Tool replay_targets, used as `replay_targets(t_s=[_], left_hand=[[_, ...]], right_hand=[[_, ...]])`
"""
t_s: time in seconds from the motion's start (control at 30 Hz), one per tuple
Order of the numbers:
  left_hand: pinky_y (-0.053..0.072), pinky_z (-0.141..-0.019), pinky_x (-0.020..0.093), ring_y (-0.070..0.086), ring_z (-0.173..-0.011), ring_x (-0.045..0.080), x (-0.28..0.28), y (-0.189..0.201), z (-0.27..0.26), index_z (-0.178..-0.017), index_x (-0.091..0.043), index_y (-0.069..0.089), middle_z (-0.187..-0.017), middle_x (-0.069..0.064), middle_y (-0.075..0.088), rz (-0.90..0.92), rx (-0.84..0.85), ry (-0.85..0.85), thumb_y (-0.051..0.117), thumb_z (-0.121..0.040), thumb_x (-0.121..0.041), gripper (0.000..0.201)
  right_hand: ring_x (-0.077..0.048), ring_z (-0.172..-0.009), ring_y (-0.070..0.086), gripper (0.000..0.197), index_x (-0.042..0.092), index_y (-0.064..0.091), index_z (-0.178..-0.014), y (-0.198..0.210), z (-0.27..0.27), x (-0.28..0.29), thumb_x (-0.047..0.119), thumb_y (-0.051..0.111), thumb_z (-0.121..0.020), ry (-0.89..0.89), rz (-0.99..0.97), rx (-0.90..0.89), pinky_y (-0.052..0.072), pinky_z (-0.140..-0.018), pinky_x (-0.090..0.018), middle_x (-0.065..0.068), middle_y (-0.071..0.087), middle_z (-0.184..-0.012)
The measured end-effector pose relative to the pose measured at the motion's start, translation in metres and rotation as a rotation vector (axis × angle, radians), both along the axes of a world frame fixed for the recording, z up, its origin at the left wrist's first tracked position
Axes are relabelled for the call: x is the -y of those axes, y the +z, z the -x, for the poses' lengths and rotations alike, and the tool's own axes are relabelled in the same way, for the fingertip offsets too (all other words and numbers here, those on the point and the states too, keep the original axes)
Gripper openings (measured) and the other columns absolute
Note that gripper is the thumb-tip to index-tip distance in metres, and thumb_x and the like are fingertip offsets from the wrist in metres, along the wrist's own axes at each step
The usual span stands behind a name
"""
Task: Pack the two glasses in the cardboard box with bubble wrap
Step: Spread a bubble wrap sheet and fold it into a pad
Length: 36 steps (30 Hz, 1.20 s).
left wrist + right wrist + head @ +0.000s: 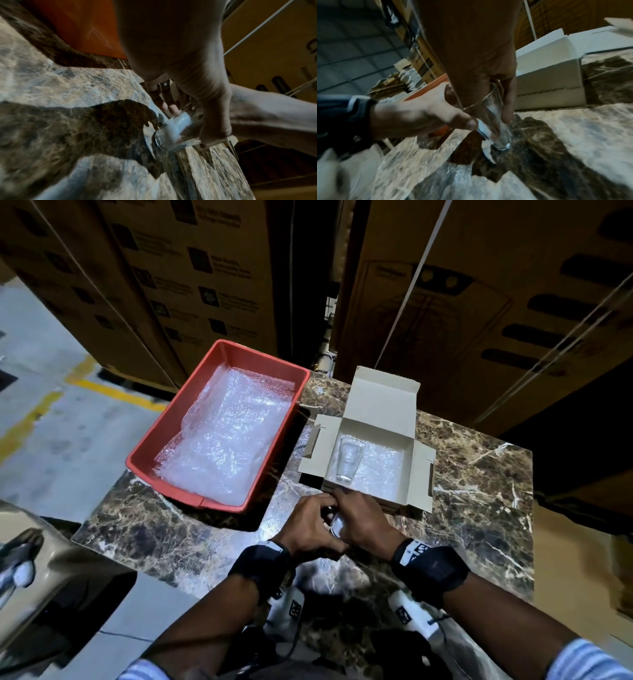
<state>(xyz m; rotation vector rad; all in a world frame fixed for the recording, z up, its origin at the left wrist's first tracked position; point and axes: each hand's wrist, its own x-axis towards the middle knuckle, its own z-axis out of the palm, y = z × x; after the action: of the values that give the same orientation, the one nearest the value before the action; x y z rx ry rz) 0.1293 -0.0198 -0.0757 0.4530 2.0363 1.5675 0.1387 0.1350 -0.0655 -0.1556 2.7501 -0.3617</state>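
At lower centre of the head view, both the left hand [308, 525] and right hand [363, 522] curl their fingers round a glass [494, 121] standing on the table [479, 474], while another glass [349, 463] lies in the box [373, 405] above them.

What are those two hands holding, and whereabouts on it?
A clear drinking glass. The right hand and left hand both grip its sides; its base sits near the marble tabletop.

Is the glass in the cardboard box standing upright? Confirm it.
No, the glass lies on its side on bubble wrap inside the cardboard box, its rim toward the far wall.
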Motion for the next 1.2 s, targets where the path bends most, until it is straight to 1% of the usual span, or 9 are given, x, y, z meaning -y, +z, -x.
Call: replay_targets(t_s=[0.1, 0.23, 0.37, 0.47, 0.57, 0.7, 0.9, 1.03, 1.2], left_hand=[[0.053, -0.053, 0.045, 0.057, -0.07, 0.012, 0.0, -0.003, 0.001, -0.088, -0.017, 0.074, -0.086, 0.008, 0.069, 0.015, 0.003, 0.001, 0.086, -0.041, -0.013, 0.048], [0.058, -0.056, 0.045, 0.071, -0.078, 0.026, 0.002, 0.0, 0.002, -0.096, -0.02, 0.076, -0.089, 0.005, 0.074, 0.019, -0.001, -0.026, 0.091, -0.044, -0.01, 0.055], [0.062, -0.06, 0.042, 0.075, -0.081, 0.026, 0.001, 0.006, 0.0, -0.103, -0.021, 0.077, -0.093, 0.004, 0.076, 0.004, 0.052, -0.01, 0.095, -0.05, -0.005, 0.058], [0.061, -0.061, 0.035, 0.075, -0.077, 0.029, 0.001, 0.01, 0.0, -0.102, -0.023, 0.076, -0.09, 0.006, 0.076, 0.011, 0.061, -0.012, 0.098, -0.051, -0.01, 0.057], [0.058, -0.063, 0.027, 0.074, -0.076, 0.024, 0.002, 0.011, 0.002, -0.099, -0.025, 0.076, -0.089, 0.008, 0.076, -0.01, 0.059, -0.033, 0.099, -0.05, -0.013, 0.055], [0.057, -0.061, 0.026, 0.071, -0.073, 0.015, 0.002, 0.01, 0.002, -0.094, -0.03, 0.075, -0.089, 0.005, 0.075, -0.011, 0.048, -0.016, 0.096, -0.048, -0.013, 0.053], [0.061, -0.057, 0.037, 0.074, -0.076, 0.029, 0.002, 0.006, 0.002, -0.094, -0.018, 0.075, -0.085, 0.005, 0.074, 0.003, 0.043, -0.002, 0.09, -0.046, -0.004, 0.053], [0.055, -0.06, 0.025, 0.069, -0.072, 0.009, 0.001, 0.008, 0.004, -0.096, -0.016, 0.073, -0.086, 0.002, 0.075, 0.042, -0.014, -0.046, 0.093, -0.048, -0.008, 0.053], [0.061, -0.058, 0.042, 0.072, -0.072, 0.015, 0.002, 0.004, 0.002, -0.096, -0.02, 0.072, -0.083, 0.003, 0.075, 0.072, 0.005, -0.02, 0.09, -0.046, -0.005, 0.056]], right_hand=[[-0.037, -0.085, 0.066, 0.045, 0.016, 0.053, -0.112, -0.005, 0.002, 0.005, 0.015, 0.069, -0.069, -0.021, -0.005, -0.026, 0.035, -0.061, -0.032, -0.01, 0.069, -0.095], [-0.036, -0.09, 0.068, 0.032, 0.016, 0.063, -0.104, -0.002, -0.002, 0.001, 0.016, 0.069, -0.073, -0.105, -0.008, -0.005, 0.045, -0.064, -0.034, -0.01, 0.072, -0.095], [-0.028, -0.093, 0.064, 0.044, 0.01, 0.071, -0.104, 0.021, 0.011, -0.015, 0.025, 0.09, -0.067, -0.213, 0.073, 0.268, 0.041, -0.066, -0.026, -0.011, 0.065, -0.091], [-0.014, -0.081, 0.061, 0.034, 0.014, 0.08, -0.102, 0.03, 0.019, -0.029, 0.026, 0.091, -0.072, -0.285, 0.207, 0.355, 0.041, -0.055, -0.016, -0.002, 0.068, -0.085], [-0.011, -0.073, 0.064, 0.021, 0.012, 0.082, -0.088, 0.021, 0.01, -0.028, 0.02, 0.092, -0.072, -0.407, 0.253, 0.244, 0.036, -0.047, -0.01, -0.002, 0.071, -0.078], [-0.023, -0.074, 0.067, 0.021, 0.007, 0.073, -0.079, 0.013, 0.002, -0.015, 0.013, 0.088, -0.066, -0.491, 0.213, 0.136, 0.044, -0.054, -0.026, -0.009, 0.071, -0.077], [-0.032, -0.076, 0.064, 0.023, 0.016, 0.058, -0.079, 0.004, -0.002, 0.003, 0.019, 0.077, -0.067, -0.45, 0.036, 0.016, 0.043, -0.054, -0.032, -0.008, 0.064, -0.079], [-0.034, -0.084, 0.066, 0.027, 0.014, 0.064, -0.096, 0.003, -0.014, 0.002, 0.019, 0.074, -0.072, -0.4, 0.014, -0.06, 0.04, -0.059, -0.032, -0.01, 0.069, -0.09], [-0.026, -0.094, 0.058, 0.034, 0.02, 0.059, -0.114, 0.029, -0.039, 0.004, 0.028, 0.072, -0.083, -0.306, 0.024, -0.189, 0.036, -0.067, -0.033, -0.003, 0.063, -0.106]])
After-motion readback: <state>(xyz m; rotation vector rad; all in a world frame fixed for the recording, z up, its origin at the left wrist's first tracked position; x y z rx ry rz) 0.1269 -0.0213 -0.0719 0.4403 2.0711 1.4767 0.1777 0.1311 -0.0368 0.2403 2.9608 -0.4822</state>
